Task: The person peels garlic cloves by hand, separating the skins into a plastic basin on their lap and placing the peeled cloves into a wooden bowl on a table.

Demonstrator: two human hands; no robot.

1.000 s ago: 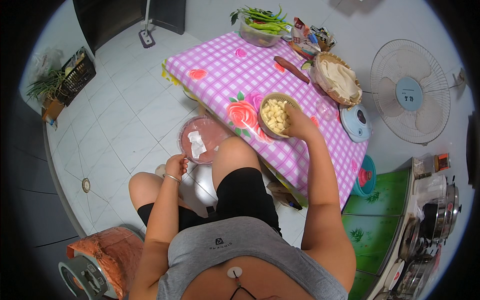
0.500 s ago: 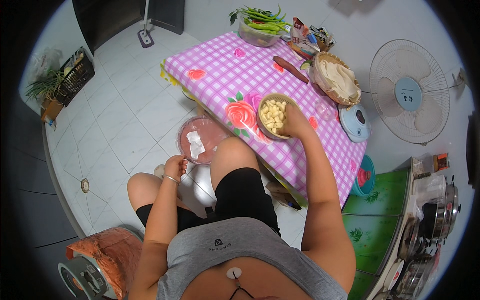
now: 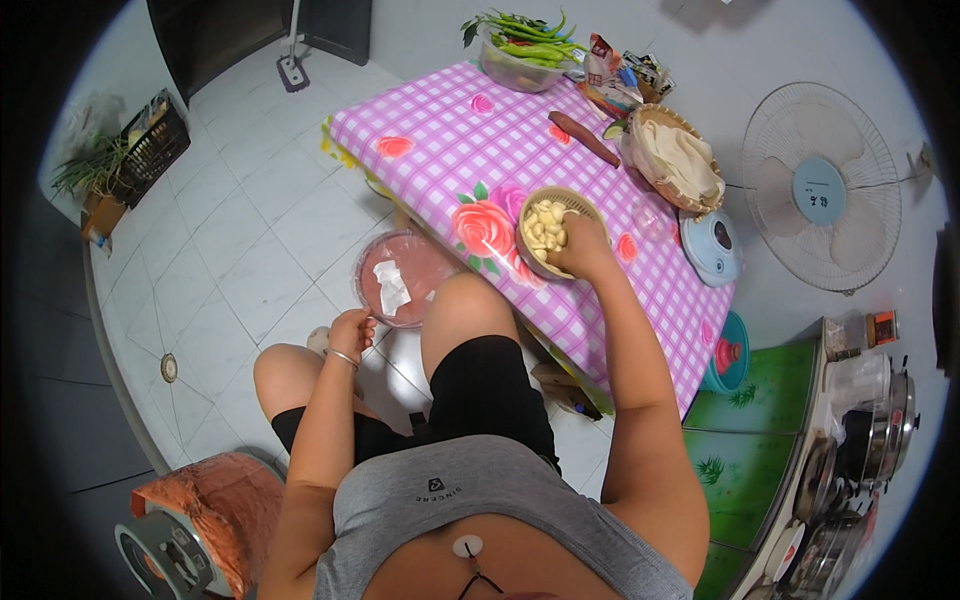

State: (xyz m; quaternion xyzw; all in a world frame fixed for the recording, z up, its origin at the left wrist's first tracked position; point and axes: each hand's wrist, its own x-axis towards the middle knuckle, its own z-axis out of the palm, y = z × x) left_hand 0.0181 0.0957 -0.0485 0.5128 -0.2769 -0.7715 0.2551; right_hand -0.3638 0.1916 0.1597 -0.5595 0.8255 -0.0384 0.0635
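Note:
My right hand (image 3: pixel 583 247) reaches into a small round tan basket (image 3: pixel 532 258) filled with peeled garlic cloves (image 3: pixel 545 222). Its fingers dip among the cloves at the basket's right side, so their tips are hidden. The basket stands on the table near the edge closest to me. My left hand (image 3: pixel 352 330) hangs low beside my knee, fingers curled together, next to the rim of a pinkish round bin (image 3: pixel 432 262) on the floor. Whether a small thing sits in those fingers does not show. White paper (image 3: pixel 392 287) lies in the bin.
The table wears a pink checked cloth (image 3: pixel 400 115). On it are green peppers (image 3: pixel 535 45) in a clear tub, a brown root-like stick (image 3: pixel 584 138), a cloth-lined basket (image 3: pixel 680 160) and a light-blue lidded appliance (image 3: pixel 710 245). A fan (image 3: pixel 820 190) stands right; pots (image 3: pixel 885 410) line a counter.
My right hand has shifted slightly left and deeper among the garlic cloves. The left hand stays beside the bin.

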